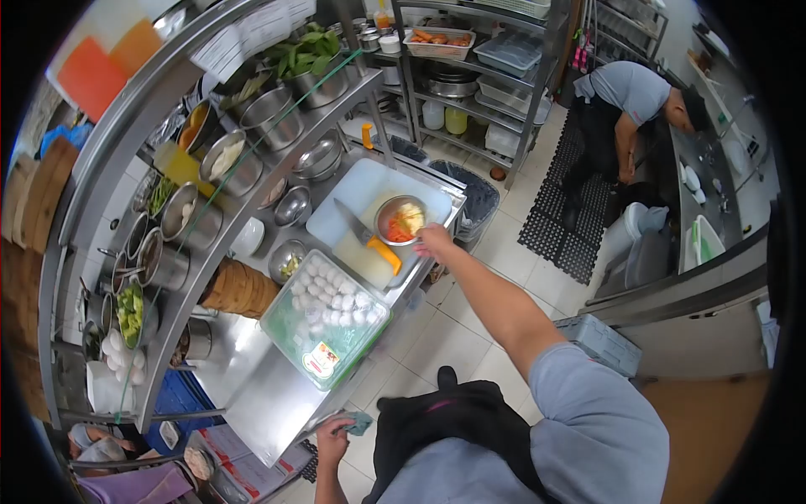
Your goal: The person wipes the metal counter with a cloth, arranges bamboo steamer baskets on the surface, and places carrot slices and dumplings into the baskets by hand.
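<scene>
My right hand (432, 241) reaches across the counter, with its fingers closed at the near rim of a metal bowl (388, 210). Orange shreds and pale yellow pieces (410, 217) lie inside that bowl, which rests on a white cutting board (357, 189). Just left of it is a knife with an orange handle (384, 254), its blade pointing away from me. Low at my side, my left hand (332, 435) is closed around a green cloth (359, 422). Between my hands stands a clear-lidded tray of white balls (323, 307).
Above the counter, a shelf (277, 172) carries metal pots with vegetables and other ingredients. A rack (470, 67) with trays stands at the back. At right, another person (625, 118) bends over on a black mat (558, 218). A black-lined bin (474, 189) sits past the counter's end.
</scene>
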`<state>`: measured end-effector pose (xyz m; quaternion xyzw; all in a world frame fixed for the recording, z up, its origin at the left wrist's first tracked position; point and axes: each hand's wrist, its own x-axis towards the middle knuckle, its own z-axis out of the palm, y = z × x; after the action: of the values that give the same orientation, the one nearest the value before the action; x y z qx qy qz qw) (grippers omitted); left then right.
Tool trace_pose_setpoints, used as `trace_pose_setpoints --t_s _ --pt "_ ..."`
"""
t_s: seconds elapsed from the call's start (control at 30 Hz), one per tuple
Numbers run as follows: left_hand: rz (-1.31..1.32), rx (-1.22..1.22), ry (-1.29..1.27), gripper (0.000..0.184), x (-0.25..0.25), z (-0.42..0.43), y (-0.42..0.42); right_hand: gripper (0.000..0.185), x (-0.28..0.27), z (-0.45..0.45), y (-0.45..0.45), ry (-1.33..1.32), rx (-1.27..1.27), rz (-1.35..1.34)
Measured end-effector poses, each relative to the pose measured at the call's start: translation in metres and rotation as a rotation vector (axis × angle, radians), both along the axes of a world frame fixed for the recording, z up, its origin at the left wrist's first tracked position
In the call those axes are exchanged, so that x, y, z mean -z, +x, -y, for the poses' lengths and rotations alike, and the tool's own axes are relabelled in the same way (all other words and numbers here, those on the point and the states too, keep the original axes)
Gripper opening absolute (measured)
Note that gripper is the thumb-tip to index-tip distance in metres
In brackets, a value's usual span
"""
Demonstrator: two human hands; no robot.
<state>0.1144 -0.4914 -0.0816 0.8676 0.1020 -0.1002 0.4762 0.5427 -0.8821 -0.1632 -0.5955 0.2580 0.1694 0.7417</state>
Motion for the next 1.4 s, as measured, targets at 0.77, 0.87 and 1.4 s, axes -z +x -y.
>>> trace_pose_setpoints --t_s 0.77,0.87,1.4 --pt "0.168 0.83 -0.356 0.041 -0.021 0.397 0.374 0.035 -0.116 0.248 -0.112 -0.601 -0.67 0.517" --pt "0.117 0.978 -0.377 0.042 -0.02 0.476 0.413 0.031 -0.111 0.31 -0.117 -0.689 -0.331 0.512" --pt "-0.021 1.66 -0.496 0.021 -0.045 0.816 0.451 0.023 -0.132 0.514 -0.215 -0.807 0.615 0.27"
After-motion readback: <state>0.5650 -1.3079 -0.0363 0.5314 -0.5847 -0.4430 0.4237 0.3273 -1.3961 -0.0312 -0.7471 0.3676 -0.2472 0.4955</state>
